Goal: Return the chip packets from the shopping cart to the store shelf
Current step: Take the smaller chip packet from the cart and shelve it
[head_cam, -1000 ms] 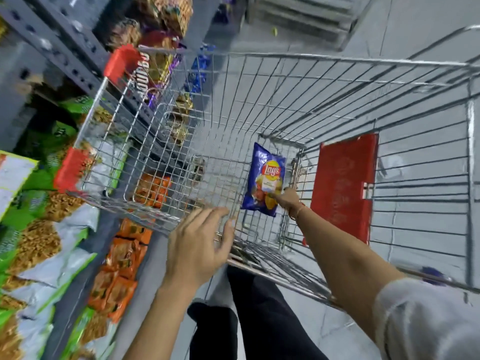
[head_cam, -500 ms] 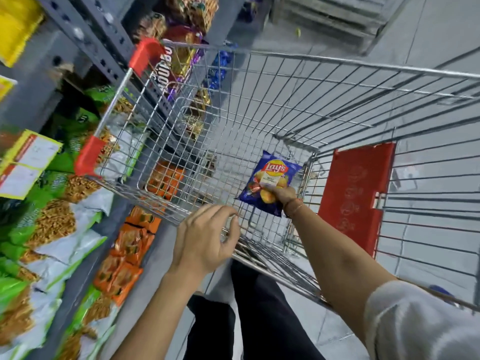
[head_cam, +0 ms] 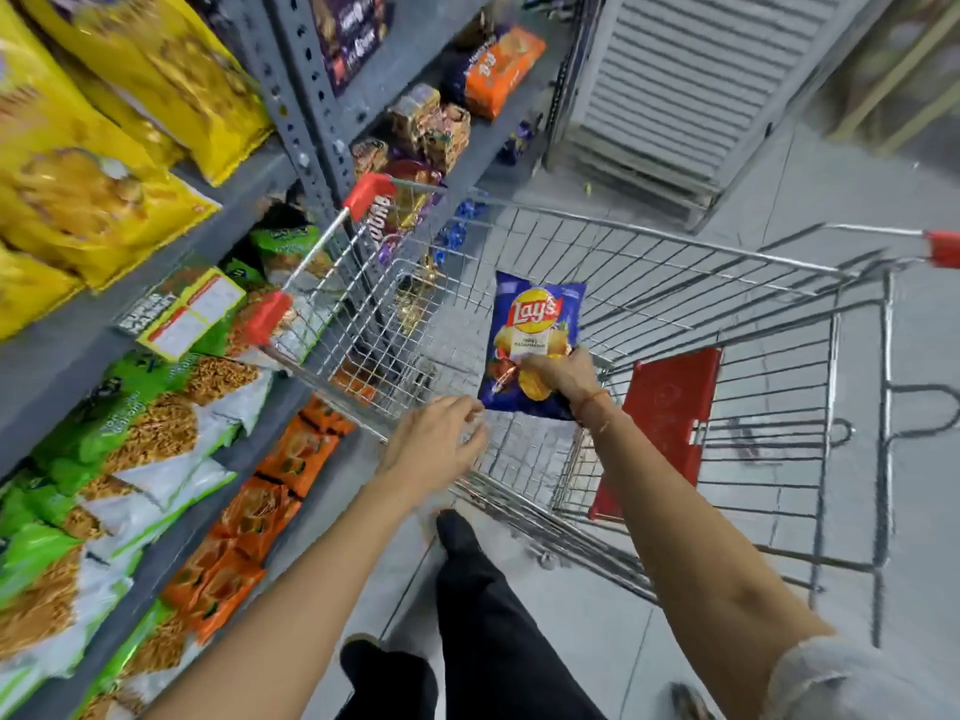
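Note:
My right hand [head_cam: 563,374] grips the lower part of a blue Lay's chip packet [head_cam: 535,324] and holds it upright above the wire shopping cart [head_cam: 675,283]. My left hand [head_cam: 439,446] hovers with its fingers apart just off the cart's near rim, to the lower left of the packet, holding nothing. The grey store shelf [head_cam: 104,324] runs along the left side, packed with snack bags. No other packet shows inside the cart.
Yellow bags [head_cam: 93,148] fill the upper shelf, green-and-white bags [head_cam: 130,449] and orange packets [head_cam: 260,511] the lower ones. A red child-seat flap [head_cam: 670,407] hangs in the cart. A slatted grey pallet [head_cam: 701,80] leans at the far end. My legs stand below on the tiled floor.
My right hand has lifted the Lay's packet up out of the cart basket. My left hand has come off the cart's rim. The view has tilted up toward the shelves.

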